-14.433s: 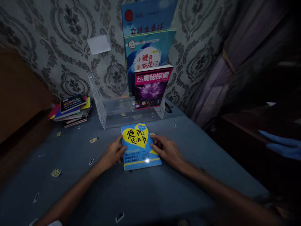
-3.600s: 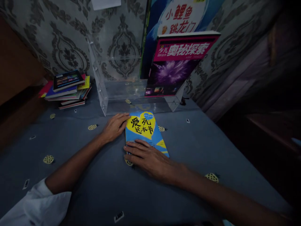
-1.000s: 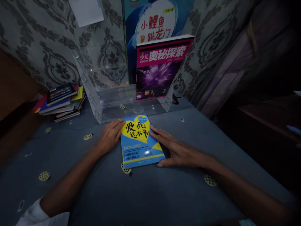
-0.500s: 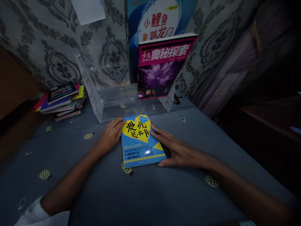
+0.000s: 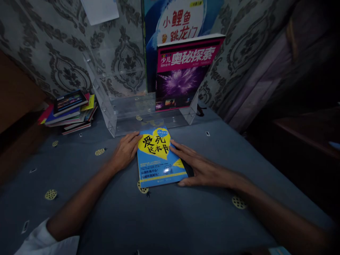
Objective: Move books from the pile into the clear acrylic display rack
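A blue book (image 5: 159, 171) with a yellow heart on its cover lies flat on the cloth, just in front of a clear acrylic stand (image 5: 143, 129). Along its left edge rests my left hand (image 5: 126, 150), fingers stretched forward and tips touching near the upper corner. My right hand (image 5: 195, 164) lies at the right edge, its fingers extended beside the cover and the thumb apart near the lower corner. Neither hand is wrapped round the book. Under my right palm a dark patch shows, which I cannot make out.
A magenta-and-purple book (image 5: 183, 81) leans upright in the stand's right side, before a larger blue book (image 5: 176, 23). Stacked books (image 5: 70, 111) lie at left. White paper (image 5: 102, 10) hangs on the patterned backdrop. The blue-grey cloth (image 5: 127, 216) has pineapple prints.
Both hands stay at the book's edges, and the book keeps its place on the cloth. The whole view has shifted very slightly.
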`<action>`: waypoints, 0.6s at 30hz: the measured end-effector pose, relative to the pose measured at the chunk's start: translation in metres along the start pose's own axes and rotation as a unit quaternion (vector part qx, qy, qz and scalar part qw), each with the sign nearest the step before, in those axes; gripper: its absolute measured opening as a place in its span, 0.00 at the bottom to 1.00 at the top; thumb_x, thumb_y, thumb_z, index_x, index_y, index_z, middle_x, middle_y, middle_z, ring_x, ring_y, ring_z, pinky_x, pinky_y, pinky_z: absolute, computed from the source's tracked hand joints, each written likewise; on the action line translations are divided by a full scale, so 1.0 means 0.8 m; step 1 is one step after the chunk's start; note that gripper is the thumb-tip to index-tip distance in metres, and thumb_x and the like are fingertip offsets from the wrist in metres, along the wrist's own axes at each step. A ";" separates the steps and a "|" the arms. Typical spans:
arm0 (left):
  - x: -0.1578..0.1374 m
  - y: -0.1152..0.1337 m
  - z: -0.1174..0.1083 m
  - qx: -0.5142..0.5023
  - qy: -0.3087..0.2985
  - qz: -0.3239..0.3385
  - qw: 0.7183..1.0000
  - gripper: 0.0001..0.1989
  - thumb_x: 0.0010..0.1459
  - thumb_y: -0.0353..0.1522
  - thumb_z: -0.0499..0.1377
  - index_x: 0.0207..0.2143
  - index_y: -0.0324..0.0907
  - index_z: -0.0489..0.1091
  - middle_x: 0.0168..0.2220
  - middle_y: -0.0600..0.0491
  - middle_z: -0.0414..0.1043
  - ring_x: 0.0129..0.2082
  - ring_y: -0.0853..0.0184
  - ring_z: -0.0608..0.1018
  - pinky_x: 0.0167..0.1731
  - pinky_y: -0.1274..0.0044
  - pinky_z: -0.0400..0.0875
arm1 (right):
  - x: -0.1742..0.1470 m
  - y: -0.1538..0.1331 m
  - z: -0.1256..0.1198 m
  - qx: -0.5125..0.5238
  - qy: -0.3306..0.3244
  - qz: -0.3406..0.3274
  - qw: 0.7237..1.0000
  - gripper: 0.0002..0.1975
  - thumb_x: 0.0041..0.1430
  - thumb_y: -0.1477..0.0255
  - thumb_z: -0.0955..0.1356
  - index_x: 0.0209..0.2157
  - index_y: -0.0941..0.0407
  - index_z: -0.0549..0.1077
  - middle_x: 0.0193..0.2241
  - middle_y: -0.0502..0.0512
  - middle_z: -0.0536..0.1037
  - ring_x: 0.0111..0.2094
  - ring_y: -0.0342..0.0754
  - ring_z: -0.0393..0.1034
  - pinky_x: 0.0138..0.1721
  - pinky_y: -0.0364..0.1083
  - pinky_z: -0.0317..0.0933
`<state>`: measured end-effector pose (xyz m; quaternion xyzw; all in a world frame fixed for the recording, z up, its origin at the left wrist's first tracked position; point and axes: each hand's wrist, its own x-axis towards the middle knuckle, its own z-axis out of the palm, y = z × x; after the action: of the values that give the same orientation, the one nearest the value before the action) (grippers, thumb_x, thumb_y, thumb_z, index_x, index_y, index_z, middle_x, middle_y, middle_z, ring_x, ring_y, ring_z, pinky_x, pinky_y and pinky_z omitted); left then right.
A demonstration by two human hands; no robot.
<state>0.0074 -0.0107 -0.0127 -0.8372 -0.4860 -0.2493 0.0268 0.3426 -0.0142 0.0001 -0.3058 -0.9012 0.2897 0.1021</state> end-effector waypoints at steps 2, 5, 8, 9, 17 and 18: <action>0.000 0.001 0.000 0.002 -0.001 -0.001 1.000 0.19 0.71 0.32 0.47 0.58 0.41 0.68 0.59 0.43 0.69 0.59 0.58 0.72 0.60 0.59 0.67 | 0.000 0.000 0.000 0.002 0.001 0.000 1.000 0.55 0.54 0.46 0.71 0.71 0.41 0.33 0.73 0.50 0.33 0.72 0.67 0.35 0.69 0.65 0.43; 0.001 0.001 -0.001 0.002 0.002 0.005 1.000 0.18 0.71 0.32 0.47 0.57 0.41 0.68 0.59 0.43 0.70 0.59 0.59 0.72 0.60 0.60 0.68 | 0.001 0.001 0.001 0.007 -0.006 0.006 1.000 0.56 0.54 0.46 0.71 0.71 0.41 0.33 0.74 0.51 0.33 0.72 0.67 0.34 0.69 0.66 0.43; 0.001 0.001 0.000 0.005 0.007 0.008 1.000 0.18 0.71 0.32 0.47 0.58 0.40 0.68 0.59 0.43 0.70 0.59 0.58 0.72 0.60 0.59 0.67 | 0.002 0.002 0.001 0.009 -0.013 0.013 1.000 0.56 0.54 0.45 0.71 0.71 0.43 0.34 0.74 0.52 0.33 0.72 0.67 0.33 0.69 0.66 0.41; 0.000 0.000 0.000 0.005 0.007 0.009 1.000 0.18 0.71 0.32 0.47 0.58 0.40 0.68 0.59 0.42 0.70 0.59 0.58 0.72 0.60 0.59 0.67 | 0.002 0.002 0.001 0.010 -0.014 0.014 1.000 0.56 0.54 0.45 0.71 0.71 0.43 0.34 0.74 0.52 0.33 0.72 0.67 0.33 0.69 0.66 0.41; 0.000 0.001 0.000 -0.005 -0.006 -0.015 1.000 0.19 0.70 0.33 0.46 0.58 0.42 0.68 0.60 0.44 0.69 0.60 0.58 0.71 0.60 0.60 0.67 | 0.003 -0.001 -0.002 0.019 -0.030 0.027 0.999 0.56 0.54 0.43 0.70 0.72 0.45 0.35 0.74 0.54 0.32 0.72 0.64 0.31 0.69 0.64 0.38; 0.000 0.002 0.000 -0.004 -0.007 -0.016 1.000 0.19 0.70 0.33 0.46 0.58 0.42 0.68 0.60 0.44 0.69 0.60 0.58 0.71 0.60 0.60 0.67 | 0.003 0.000 -0.002 0.019 -0.032 0.028 0.999 0.56 0.54 0.43 0.70 0.72 0.45 0.35 0.74 0.54 0.32 0.72 0.64 0.30 0.69 0.65 0.38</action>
<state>0.0085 -0.0114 -0.0126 -0.8310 -0.4987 -0.2460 0.0158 0.3411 -0.0122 0.0016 -0.3195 -0.8894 0.3191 0.0713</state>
